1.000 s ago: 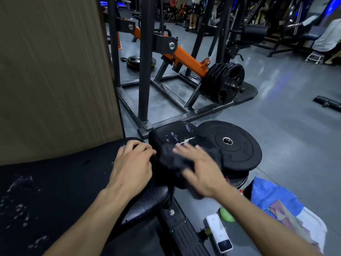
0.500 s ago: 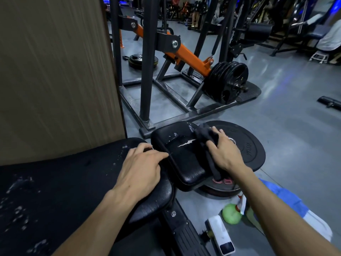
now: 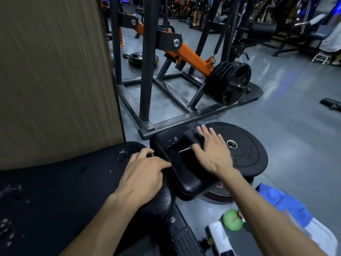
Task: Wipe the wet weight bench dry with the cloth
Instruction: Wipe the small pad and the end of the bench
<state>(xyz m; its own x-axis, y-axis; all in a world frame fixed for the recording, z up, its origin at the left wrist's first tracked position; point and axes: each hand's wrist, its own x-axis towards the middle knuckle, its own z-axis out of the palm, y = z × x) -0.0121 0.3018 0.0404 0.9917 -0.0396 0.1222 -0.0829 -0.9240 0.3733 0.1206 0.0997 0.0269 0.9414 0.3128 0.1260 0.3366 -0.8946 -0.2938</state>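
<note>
The left hand (image 3: 143,172) is laid palm down at the near edge of the bench (image 3: 186,174) seat pad, fingers (image 3: 162,163) loosely together. Farther on, the cloth (image 3: 193,138) is pressed against the pad's far right corner by the right hand (image 3: 214,150), fingers spread straight.

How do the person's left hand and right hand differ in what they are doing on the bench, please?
The right hand lies flat with straight fingers, pressing the dark cloth onto the small seat pad; the left hand holds no cloth. The left hand rests, fingers loosely bent, at the end of the long pad, nearer the person; the right hand reaches farther out. Both pads show water droplets.
</note>
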